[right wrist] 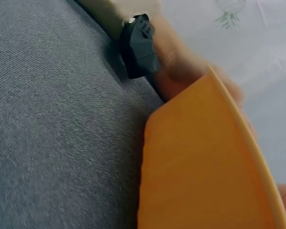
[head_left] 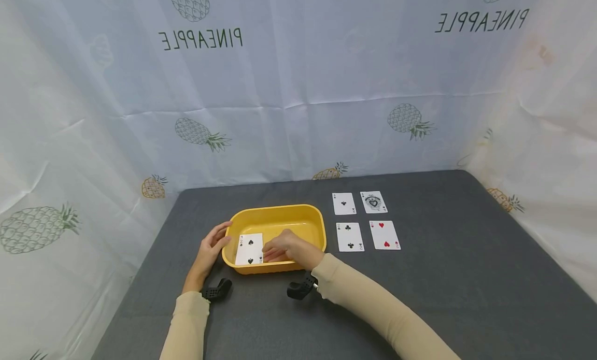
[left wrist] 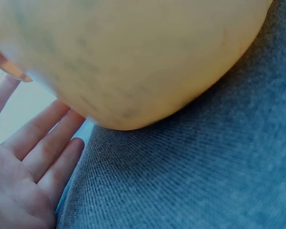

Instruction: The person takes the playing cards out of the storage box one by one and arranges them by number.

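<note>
A yellow plastic tray (head_left: 275, 209) stands on the dark table. Inside it, at the left end, is a two of spades playing card (head_left: 250, 246). My right hand (head_left: 284, 246) reaches over the front rim and pinches the card's right edge with its fingertips. My left hand (head_left: 212, 251) rests at the tray's left end, thumb by the rim. In the left wrist view its fingers (left wrist: 50, 143) lie nearly straight along the tray's outer wall (left wrist: 148, 71). The right wrist view shows the tray's orange-looking wall (right wrist: 195, 167), which hides the right fingertips.
Right of the tray, an ace of clubs (head_left: 344, 203), an ornate black ace (head_left: 373, 202), a two of clubs (head_left: 350, 236) and a two of hearts (head_left: 384, 235) lie face up in two rows. A pineapple-print curtain (head_left: 298, 137) hangs behind the table (head_left: 448, 277).
</note>
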A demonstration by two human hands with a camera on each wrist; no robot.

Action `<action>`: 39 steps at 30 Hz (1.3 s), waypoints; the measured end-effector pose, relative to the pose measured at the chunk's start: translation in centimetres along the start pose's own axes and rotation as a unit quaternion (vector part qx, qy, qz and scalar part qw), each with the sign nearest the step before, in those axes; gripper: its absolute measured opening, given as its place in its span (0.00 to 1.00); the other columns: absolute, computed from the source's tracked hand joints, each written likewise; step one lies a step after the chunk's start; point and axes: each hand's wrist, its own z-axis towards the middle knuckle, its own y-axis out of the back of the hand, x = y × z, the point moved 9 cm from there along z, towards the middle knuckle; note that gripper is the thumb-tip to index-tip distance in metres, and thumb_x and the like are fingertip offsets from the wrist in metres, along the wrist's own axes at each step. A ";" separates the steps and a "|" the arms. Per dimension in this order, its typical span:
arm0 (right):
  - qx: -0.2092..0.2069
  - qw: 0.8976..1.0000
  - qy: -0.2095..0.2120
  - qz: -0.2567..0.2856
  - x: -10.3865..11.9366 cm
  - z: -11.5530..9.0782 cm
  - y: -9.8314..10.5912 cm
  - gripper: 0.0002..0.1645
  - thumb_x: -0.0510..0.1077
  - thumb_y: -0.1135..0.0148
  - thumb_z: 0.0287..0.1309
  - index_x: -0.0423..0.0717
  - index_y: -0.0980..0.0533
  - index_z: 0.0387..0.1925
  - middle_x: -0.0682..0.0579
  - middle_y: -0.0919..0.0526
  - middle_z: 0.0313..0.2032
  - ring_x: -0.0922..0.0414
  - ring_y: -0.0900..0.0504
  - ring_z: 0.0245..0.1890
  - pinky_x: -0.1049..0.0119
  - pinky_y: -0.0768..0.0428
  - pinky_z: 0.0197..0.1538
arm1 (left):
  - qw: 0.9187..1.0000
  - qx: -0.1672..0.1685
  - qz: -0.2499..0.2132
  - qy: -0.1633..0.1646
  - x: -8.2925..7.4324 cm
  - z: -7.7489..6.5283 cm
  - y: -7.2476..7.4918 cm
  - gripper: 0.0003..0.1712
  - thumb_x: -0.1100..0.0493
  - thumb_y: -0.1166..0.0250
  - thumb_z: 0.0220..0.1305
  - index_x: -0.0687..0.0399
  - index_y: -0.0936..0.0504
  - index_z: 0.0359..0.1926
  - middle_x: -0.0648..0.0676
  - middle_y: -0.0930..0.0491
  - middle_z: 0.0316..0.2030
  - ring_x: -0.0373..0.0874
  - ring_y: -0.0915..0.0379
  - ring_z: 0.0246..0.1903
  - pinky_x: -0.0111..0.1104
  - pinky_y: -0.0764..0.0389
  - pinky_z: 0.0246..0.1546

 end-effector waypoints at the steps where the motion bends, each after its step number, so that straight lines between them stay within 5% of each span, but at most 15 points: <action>1: -0.008 1.000 -0.013 0.010 -0.2 0.2 -0.1 0.18 0.34 0.32 0.51 0.29 0.24 0.44 0.38 0.12 0.34 0.50 0.11 0.31 0.65 0.15 0.31 | 1.000 -0.001 0.002 0.001 0.0 0.0 0.0 0.27 0.62 0.45 0.70 0.66 0.35 0.66 0.37 0.25 0.53 0.22 0.27 0.52 0.15 0.26 0.48; 8: -0.032 0.999 -0.033 0.028 -0.4 0.9 -0.6 0.22 0.32 0.31 0.48 0.31 0.27 0.45 0.40 0.12 0.30 0.55 0.14 0.21 0.67 0.16 0.28 | 1.000 -0.005 0.008 0.010 0.1 0.1 0.0 0.27 0.60 0.44 0.70 0.65 0.35 0.66 0.37 0.25 0.53 0.22 0.27 0.51 0.16 0.25 0.48; 20: -0.048 0.998 -0.038 0.025 -0.2 1.6 -1.6 0.07 0.36 0.30 0.50 0.35 0.19 0.31 0.50 0.21 0.17 0.62 0.22 0.13 0.73 0.21 0.21 | 1.000 0.006 -0.014 -0.021 -0.4 0.0 -0.3 0.26 0.62 0.45 0.70 0.69 0.35 0.65 0.35 0.24 0.51 0.23 0.26 0.51 0.16 0.25 0.48; 28: -0.045 0.998 -0.037 -0.003 -0.2 1.7 -1.7 0.07 0.39 0.30 0.52 0.38 0.17 0.30 0.50 0.21 0.17 0.61 0.22 0.14 0.74 0.22 0.21 | 0.998 0.013 -0.039 -0.051 -0.5 0.2 -0.2 0.21 0.61 0.44 0.69 0.50 0.27 0.62 0.35 0.21 0.51 0.23 0.25 0.51 0.16 0.24 0.47; 32: -0.041 0.999 -0.030 0.006 -0.2 1.6 -1.6 0.06 0.39 0.31 0.53 0.37 0.17 0.31 0.50 0.20 0.18 0.61 0.22 0.14 0.73 0.22 0.20 | 0.998 0.014 -0.038 -0.055 -0.7 0.1 -0.3 0.23 0.62 0.44 0.69 0.59 0.30 0.64 0.36 0.22 0.51 0.23 0.25 0.51 0.15 0.25 0.48; 39: -0.023 0.999 0.002 0.024 0.8 0.9 -0.8 0.08 0.36 0.33 0.54 0.33 0.18 0.34 0.48 0.21 0.18 0.61 0.22 0.14 0.73 0.22 0.20 | 1.000 0.007 -0.010 -0.013 -0.3 0.1 -0.2 0.26 0.63 0.46 0.71 0.70 0.37 0.66 0.30 0.25 0.49 0.20 0.27 0.50 0.15 0.26 0.49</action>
